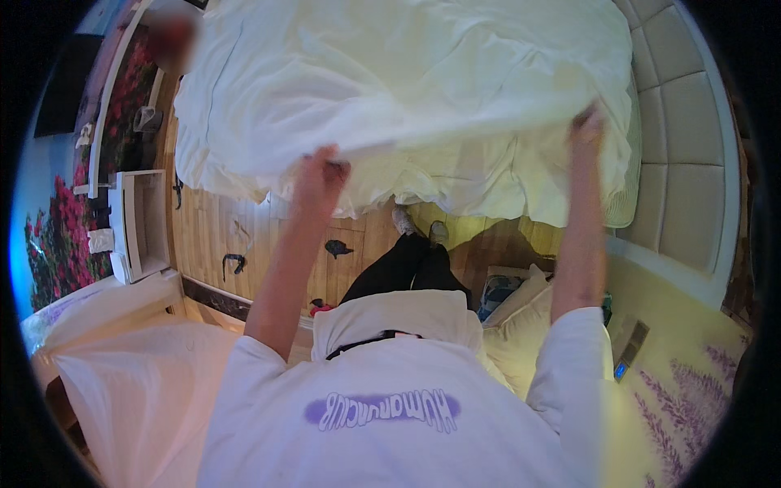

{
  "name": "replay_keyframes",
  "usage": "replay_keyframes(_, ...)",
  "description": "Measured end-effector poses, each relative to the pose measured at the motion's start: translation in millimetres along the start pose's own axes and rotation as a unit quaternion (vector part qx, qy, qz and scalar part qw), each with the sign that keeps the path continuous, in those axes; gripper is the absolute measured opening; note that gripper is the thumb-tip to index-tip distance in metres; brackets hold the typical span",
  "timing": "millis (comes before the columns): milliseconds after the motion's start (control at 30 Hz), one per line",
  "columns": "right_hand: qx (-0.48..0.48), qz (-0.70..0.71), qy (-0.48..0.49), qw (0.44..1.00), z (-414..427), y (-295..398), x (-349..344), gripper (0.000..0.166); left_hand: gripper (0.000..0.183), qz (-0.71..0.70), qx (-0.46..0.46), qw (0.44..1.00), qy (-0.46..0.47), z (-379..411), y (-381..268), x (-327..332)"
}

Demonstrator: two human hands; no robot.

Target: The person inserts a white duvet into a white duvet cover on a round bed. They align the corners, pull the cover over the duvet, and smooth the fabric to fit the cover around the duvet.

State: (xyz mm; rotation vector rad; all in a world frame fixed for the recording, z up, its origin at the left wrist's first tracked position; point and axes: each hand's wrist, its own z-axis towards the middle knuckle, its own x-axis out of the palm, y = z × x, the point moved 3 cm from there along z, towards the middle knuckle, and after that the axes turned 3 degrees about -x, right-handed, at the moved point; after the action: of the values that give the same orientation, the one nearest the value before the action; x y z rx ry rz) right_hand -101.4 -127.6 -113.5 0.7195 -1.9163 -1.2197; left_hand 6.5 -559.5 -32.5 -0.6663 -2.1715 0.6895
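A white sheet or duvet cover (421,122) is stretched between my two hands above the bed. My left hand (323,171) grips its near edge left of the middle. At the right, my right hand (589,122), blurred by motion, grips the same edge near the headboard side. Below and beyond lies rumpled white bedding (427,36), its hem (476,195) hanging over the near side of the bed. My fingertips are partly hidden by the blur and the fabric.
A padded headboard (689,122) borders the bed at right. Pillows (518,305) lie on the floor by my right side. Dark small items (235,265) and a black object (337,247) rest on the wooden floor. A white cabinet (143,226) stands left; a sheer curtain (146,366) hangs lower left.
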Motion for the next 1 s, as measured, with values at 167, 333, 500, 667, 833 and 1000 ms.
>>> replay_keyframes(167, -0.325, 0.125, 0.019, 0.937, -108, 213, 84, 0.032, 0.026, 0.004, 0.128, 0.984, 0.121, -33, -64, 53)
replay_keyframes(333, -0.009, -0.088, -0.110, 0.990, -93, -6, -12, 0.026, 0.021, -0.028, -0.115, 0.992, 0.034, 12, 10, -55)
replay_keyframes(500, 0.154, -0.080, -0.198, 0.965, -194, -111, -62, 0.024, 0.017, 0.002, -0.125, 0.986, -0.109, 6, 33, -141)
replay_keyframes(667, 0.157, -0.038, -0.185, 0.969, -193, -123, -49, 0.025, 0.009, -0.050, -0.107, 0.974, -0.195, 30, 49, -170)
replay_keyframes(833, 0.163, 0.009, -0.147, 0.976, -169, -77, 1, 0.024, 0.026, -0.226, -0.383, 0.895, 0.008, 20, 140, -127)
replay_keyframes(1000, 0.202, 0.006, -0.060, 0.977, -153, -40, 27, 0.025, 0.059, 0.095, -0.484, 0.850, 0.188, -53, 211, 84)
